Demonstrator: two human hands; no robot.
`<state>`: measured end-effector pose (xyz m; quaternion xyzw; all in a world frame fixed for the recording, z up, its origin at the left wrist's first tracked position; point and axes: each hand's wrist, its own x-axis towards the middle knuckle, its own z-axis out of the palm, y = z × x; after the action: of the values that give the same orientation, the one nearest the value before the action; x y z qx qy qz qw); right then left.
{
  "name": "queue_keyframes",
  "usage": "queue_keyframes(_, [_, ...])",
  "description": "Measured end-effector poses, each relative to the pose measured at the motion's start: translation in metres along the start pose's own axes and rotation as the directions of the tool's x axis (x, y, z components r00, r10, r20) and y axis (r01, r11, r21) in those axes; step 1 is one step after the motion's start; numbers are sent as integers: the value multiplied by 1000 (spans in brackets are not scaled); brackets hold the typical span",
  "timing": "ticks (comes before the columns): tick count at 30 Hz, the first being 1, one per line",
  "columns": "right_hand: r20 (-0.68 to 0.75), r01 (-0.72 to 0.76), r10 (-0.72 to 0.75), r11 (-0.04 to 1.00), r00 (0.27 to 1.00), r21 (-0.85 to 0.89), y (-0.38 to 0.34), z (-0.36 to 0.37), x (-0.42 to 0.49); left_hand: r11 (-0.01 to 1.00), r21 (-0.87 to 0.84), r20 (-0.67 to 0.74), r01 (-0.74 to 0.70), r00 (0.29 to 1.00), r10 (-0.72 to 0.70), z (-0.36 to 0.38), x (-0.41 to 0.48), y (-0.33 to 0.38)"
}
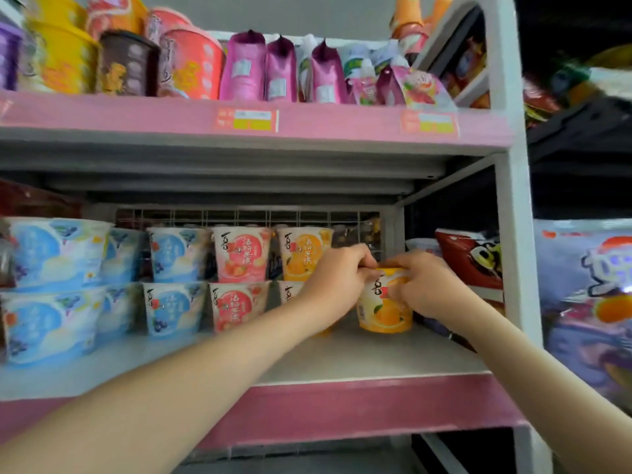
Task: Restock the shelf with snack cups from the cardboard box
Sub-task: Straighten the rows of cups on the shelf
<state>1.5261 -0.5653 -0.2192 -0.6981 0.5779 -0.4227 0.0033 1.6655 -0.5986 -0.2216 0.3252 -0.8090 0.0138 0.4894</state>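
Note:
An orange snack cup (384, 313) stands upright on the white middle shelf (359, 357), near its right end. My left hand (337, 278) grips the cup's left rim and side. My right hand (424, 285) holds its right side and top. Behind my left hand stand two stacked orange cups (301, 256), the lower one mostly hidden. Left of them are stacked pink cups (239, 254) and blue cups (174, 254). The cardboard box is not in view.
Larger blue tubs (54, 254) fill the shelf's left end. A red snack bag (475, 258) leans at the right post. The upper shelf (307, 121) holds pouches and big cups. A wire grid backs the middle shelf. Bagged snacks hang at the far right.

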Motion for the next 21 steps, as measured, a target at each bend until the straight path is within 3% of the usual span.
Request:
queue_keyframes(4, [95,-69,87,981,992,-184,7,10,3,995,97,132,34,990,-46,18,8,-17])
queue_keyframes(10, [133,-90,144,933,981,-350,6,24,26,913,394,280,-107,960,-8,9,13,-26])
queue_keyframes(15, [109,-33,107,844,988,-535,9,33,32,853,492,341,-174,940,-4,16,17,-29])
queue_keyframes(21, [139,1,86,847,986,-531,15,35,40,796,569,340,-208,940,3,19,27,-37])
